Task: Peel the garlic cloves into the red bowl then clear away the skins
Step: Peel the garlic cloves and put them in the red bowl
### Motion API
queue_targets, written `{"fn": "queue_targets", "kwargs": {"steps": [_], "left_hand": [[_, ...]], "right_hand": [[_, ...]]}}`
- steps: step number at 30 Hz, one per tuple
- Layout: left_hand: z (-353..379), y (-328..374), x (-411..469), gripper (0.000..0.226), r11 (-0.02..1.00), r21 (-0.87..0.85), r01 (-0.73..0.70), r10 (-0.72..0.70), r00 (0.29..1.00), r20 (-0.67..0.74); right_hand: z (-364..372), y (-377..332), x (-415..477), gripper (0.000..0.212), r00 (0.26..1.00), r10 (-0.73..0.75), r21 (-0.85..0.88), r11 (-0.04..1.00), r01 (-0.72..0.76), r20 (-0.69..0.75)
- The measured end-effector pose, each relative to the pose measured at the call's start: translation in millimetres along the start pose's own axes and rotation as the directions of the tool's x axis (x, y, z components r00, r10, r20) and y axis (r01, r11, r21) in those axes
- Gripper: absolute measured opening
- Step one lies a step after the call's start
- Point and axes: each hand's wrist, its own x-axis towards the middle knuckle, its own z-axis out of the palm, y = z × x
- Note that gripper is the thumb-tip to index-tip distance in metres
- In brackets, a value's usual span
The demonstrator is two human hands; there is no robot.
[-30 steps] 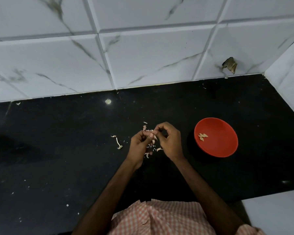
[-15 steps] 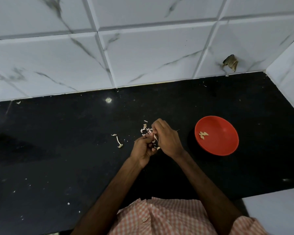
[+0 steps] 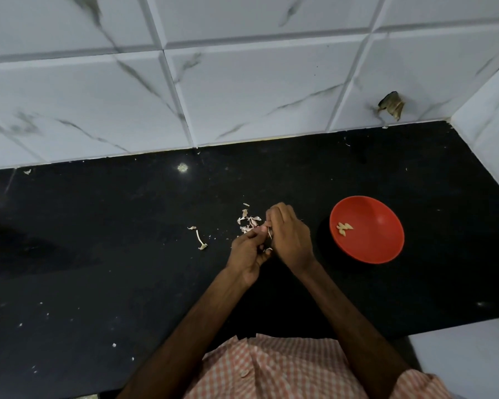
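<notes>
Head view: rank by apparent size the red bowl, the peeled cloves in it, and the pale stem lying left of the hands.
1. Round red plastic bowl, clearly largest.
2 or 3. Thin pale garlic stem and small cluster of peeled garlic cloves look about alike in size, so I leave them unranked.

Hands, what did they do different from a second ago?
The left hand and right hand drew closer together. The right hand turned over the left's fingertips, and both kept pinching the garlic clove, which is mostly hidden. Nothing was let go. The red bowl, the peeled cloves in it and the skins on the counter stayed put.
</notes>
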Motion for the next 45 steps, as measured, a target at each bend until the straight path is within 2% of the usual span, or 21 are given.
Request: {"fn": "queue_targets", "kwargs": {"steps": [4, 10, 16, 24, 26, 29, 32, 36, 38, 40, 42, 45], "left_hand": [[-1, 0, 5, 0.020, 0.999, -0.029, 0.014, -0.014, 1.000, -0.025], [-9, 0, 8, 0.015, 0.999, 0.038, 0.007, -0.008, 1.000, 0.022], [-9, -2, 12, 0.014, 0.999, 0.040, 0.001, -0.001, 1.000, -0.004], [-8, 7, 11, 0.015, 0.990, -0.134, -0.047, 0.043, 0.999, -0.028], [-11, 13, 12, 0.016, 0.981, -0.182, -0.071, 0.065, 0.997, -0.040], [-13, 15, 11, 0.017, 0.987, -0.111, -0.115, 0.110, 0.993, -0.052], [-13, 13, 8, 0.019, 0.985, -0.041, -0.165, 0.163, 0.985, -0.053], [-17, 12, 7, 0.021, 0.946, 0.169, -0.277, 0.286, 0.958, -0.033], [-18, 12, 6, 0.018, 0.911, 0.261, -0.320, 0.330, 0.944, 0.005], [-22, 11, 8, 0.013, 0.876, 0.335, -0.347, 0.347, 0.936, 0.062], [-28, 13, 13, 0.011, 0.818, 0.432, -0.381, 0.362, 0.923, 0.129], [-30, 18, 20, 0.026, 0.639, 0.636, -0.432, 0.347, 0.900, 0.263]], "right_hand": [[-2, -2, 2, 0.008, 0.999, -0.029, 0.025, 0.999, 0.029, 0.013], [-8, 0, -4, 0.008, 0.998, 0.032, 0.315, 0.948, -0.047, 0.052], [-10, -4, -6, 0.014, 0.997, 0.044, 0.324, 0.944, -0.063, 0.064], [-15, -11, -10, 0.009, 0.992, -0.033, 0.325, 0.946, -0.008, 0.121], [-13, -9, -13, 0.014, 0.989, -0.003, 0.335, 0.941, -0.046, 0.146], [-10, -4, -15, 0.010, 0.980, 0.152, 0.436, 0.879, -0.195, 0.132], [-11, -1, -12, 0.018, 0.961, 0.254, 0.553, 0.788, -0.272, 0.110], [-17, -4, -1, 0.018, 0.964, 0.245, 0.588, 0.766, -0.259, 0.106], [-18, -4, 2, 0.017, 0.972, 0.193, 0.586, 0.775, -0.236, 0.136], [-16, -2, 2, 0.010, 0.977, 0.182, 0.562, 0.800, -0.211, 0.108], [-16, 0, 2, 0.006, 0.977, 0.203, 0.537, 0.817, -0.209, 0.071], [-16, -1, -1, 0.004, 0.974, 0.219, 0.540, 0.815, -0.211, 0.051]]}}
